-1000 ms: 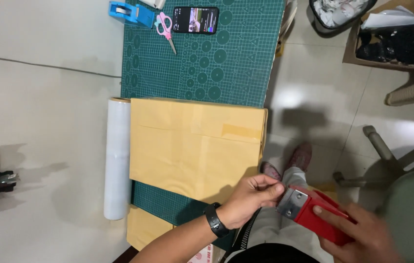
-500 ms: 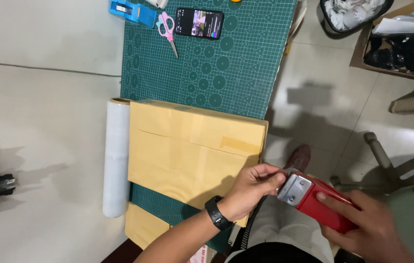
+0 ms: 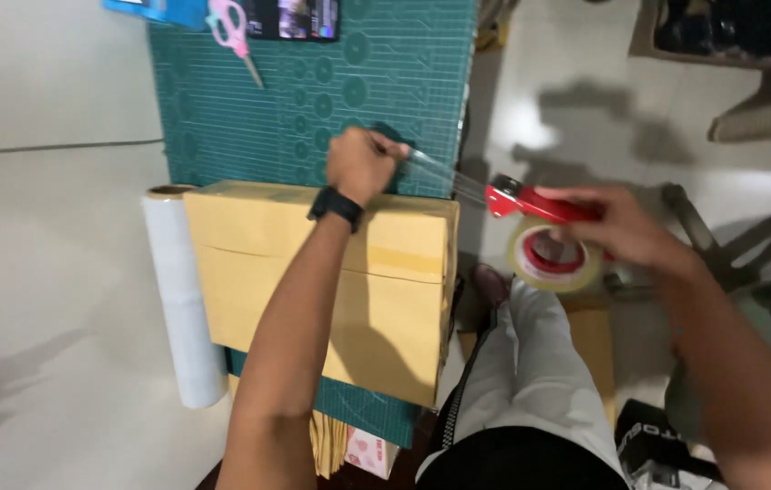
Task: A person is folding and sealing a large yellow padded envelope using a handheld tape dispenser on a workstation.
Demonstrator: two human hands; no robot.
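Your left hand (image 3: pixel 360 163) pinches clear tape (image 3: pixel 444 172), barely visible; right hand (image 3: pixel 617 227) grips dispenser (image 3: pixel 540 204), hiding its handle; box (image 3: pixel 331 272) below.

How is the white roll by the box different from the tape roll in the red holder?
The white roll is long and thin like a tube; the tape roll is short and ring-shaped. The white roll lies on the table beside the box, untouched; the tape roll hangs in the dispenser held by the right hand, with clear tape stretched to the left hand. Both are wound on a core.
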